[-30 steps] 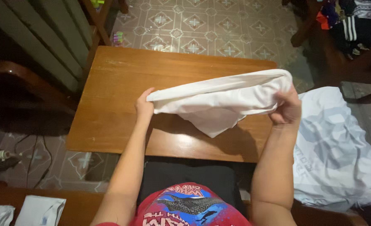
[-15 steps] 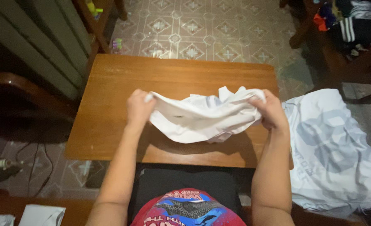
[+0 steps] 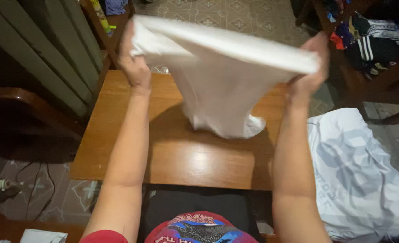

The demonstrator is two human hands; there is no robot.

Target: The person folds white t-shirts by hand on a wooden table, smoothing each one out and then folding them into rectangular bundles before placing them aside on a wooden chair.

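Both hands hold a white garment [image 3: 222,76] up above the wooden table [image 3: 186,157]; the left hand [image 3: 135,67] pinches its 9 o'clock corner, the right hand [image 3: 308,74] grips the 3 o'clock end; it looks mid-shake-out; laying it flat would call for lowering evenly; its long axis runs 9-to-3, the loose end hanging toward 6 o'clock.

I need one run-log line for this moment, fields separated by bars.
left hand: grips white cloth garment | right hand: grips same garment | garment: held stretched above brown wooden table, lower part hanging
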